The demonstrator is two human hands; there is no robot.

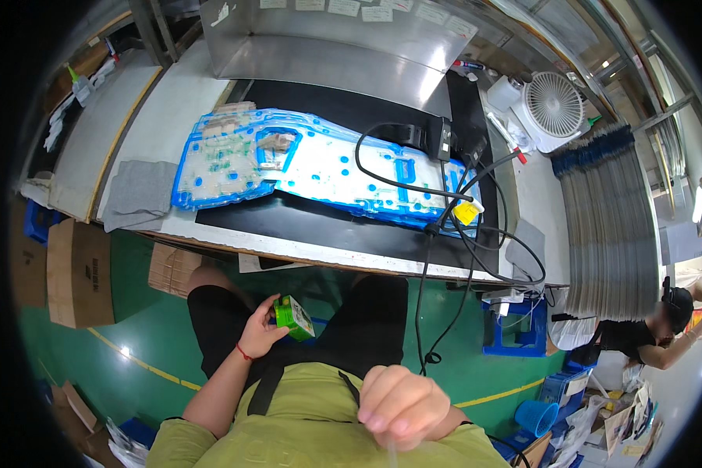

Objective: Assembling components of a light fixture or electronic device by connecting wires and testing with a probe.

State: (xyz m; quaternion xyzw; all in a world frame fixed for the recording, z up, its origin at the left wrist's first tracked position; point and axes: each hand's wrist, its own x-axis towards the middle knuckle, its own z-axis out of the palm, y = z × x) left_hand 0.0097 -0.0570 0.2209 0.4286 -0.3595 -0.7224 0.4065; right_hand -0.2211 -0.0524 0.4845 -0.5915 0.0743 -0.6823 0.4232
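Observation:
Over my lap, my left hand (262, 331) is closed around a small green carton (295, 318) with a pale top face. My right hand (404, 404) is raised close to the camera in front of my chest, its fingers curled together. Below those fingers a thin, translucent straw-like thing (391, 454) sticks out, too blurred to name surely. Beyond my knees, on the workbench, lies a long translucent plastic panel (320, 168) with blue edging. Neither hand touches it.
Black cables (464, 234) hang over the bench's front edge. A white fan (552, 105) and a tall stack of grey sheets (608, 226) stand at the right. A grey cloth (139, 191) lies left. Cardboard boxes (82, 273) are on the floor; another person (651, 335) works far right.

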